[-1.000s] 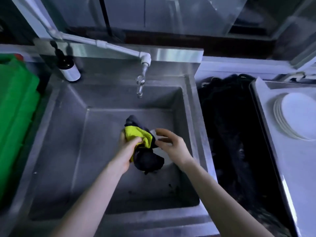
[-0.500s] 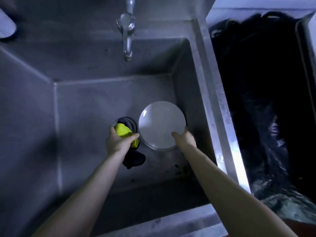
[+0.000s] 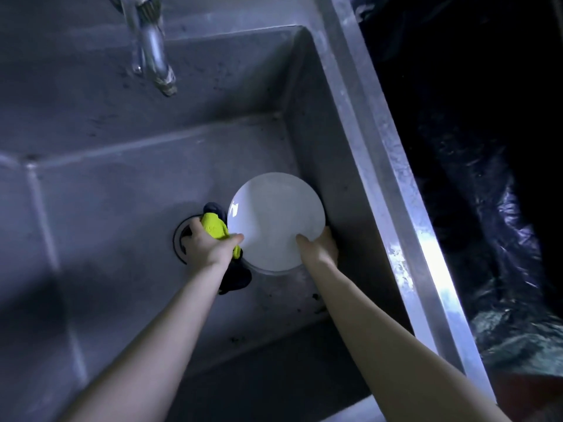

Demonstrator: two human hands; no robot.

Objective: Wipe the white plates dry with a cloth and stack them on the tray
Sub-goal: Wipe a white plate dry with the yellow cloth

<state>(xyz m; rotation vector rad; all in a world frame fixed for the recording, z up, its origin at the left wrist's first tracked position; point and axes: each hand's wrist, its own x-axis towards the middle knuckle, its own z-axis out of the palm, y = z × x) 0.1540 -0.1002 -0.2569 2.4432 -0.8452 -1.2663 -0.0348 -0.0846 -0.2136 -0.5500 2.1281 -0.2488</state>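
One white plate point(image 3: 275, 220): in the sink point(image 3: 380, 153), near the basin's right wall, face up to the camera; whether it rests on the basin floor or is raised off it cannot be told.
Under the plate: a pale grey curve shows just below its near edge; too dim to say if it is shadow or another dish.
Right hand point(image 3: 320, 246): grips the plate's near right rim, thumb laid on the upper face, the other fingers hidden behind the plate.
Left hand point(image 3: 207, 245): clenched round the cloth point(image 3: 214, 228), thumb tip touching the plate's left rim.
Cloth: bunched, yellow with a dark part hanging below the wrist; much of it is covered by the hand.
Drain point(image 3: 179, 239): in the basin floor, half hidden by the left hand and cloth.
Tap point(image 3: 152, 47): above the far wall, its upper part cut off by the top edge.
Black plastic sheeting point(image 3: 472, 178): beyond the sink's right rim, very dark, its contents unreadable.
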